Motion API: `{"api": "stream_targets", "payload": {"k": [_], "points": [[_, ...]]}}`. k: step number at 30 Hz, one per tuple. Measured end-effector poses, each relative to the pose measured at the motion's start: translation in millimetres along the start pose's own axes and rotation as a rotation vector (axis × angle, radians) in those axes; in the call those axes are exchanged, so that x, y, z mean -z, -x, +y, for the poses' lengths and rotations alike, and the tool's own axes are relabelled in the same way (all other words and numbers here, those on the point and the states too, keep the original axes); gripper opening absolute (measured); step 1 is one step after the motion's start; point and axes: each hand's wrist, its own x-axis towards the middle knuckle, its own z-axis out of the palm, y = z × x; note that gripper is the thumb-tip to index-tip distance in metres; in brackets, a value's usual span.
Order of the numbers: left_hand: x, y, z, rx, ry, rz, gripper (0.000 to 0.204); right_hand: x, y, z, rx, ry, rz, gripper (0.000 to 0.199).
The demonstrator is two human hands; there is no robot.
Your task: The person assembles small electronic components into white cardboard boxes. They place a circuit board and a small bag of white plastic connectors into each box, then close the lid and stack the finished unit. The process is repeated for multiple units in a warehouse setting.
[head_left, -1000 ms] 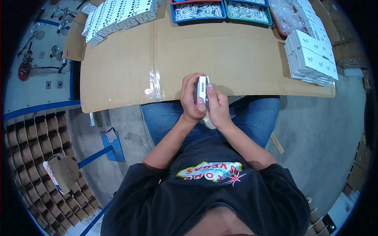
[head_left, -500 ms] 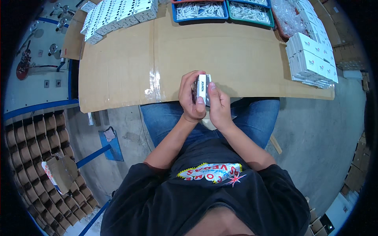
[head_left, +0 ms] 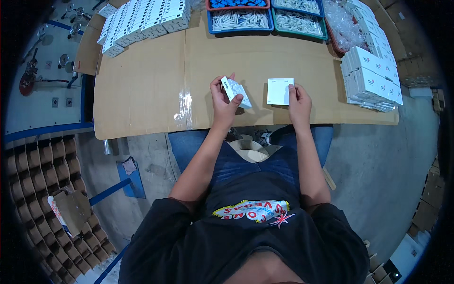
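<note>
My left hand [head_left: 224, 102] grips a thin white square piece [head_left: 236, 93], tilted, with small grey details on its face that I cannot make out. The thumb lies on the near edge and the fingers are behind it. To its right, my right hand [head_left: 299, 102] pinches a flat white square plate [head_left: 280, 91] by its right edge, thumb on top. The plate's face is plain but for small faint marks near its edge. Both pieces are over the near part of the cardboard-covered table [head_left: 142, 85], apart from each other.
Rows of white switch-like boxes [head_left: 146, 21] stand at the far left. Blue [head_left: 240, 32] and green [head_left: 300, 36] trays hold small white parts; a red tray [head_left: 236, 8] holds blue ones. Clear plastic bags [head_left: 345, 28] and stacked white boxes [head_left: 373, 78] are at the right.
My hands were together around one white-and-dark piece near the table's front edge. They have moved forward and apart, each now with a separate white square piece.
</note>
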Motion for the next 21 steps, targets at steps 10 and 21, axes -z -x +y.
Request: {"api": "stream_targets", "payload": {"k": [10,21], "points": [[33,-5,18,-0.160,-0.979,-0.112,0.104,12,-21,16,0.177,0.268,0.042,0.036],[26,-26,9,-0.223,-1.211,-0.271,0.088,9,-4,27,0.445,0.603,0.029,0.045]]}}
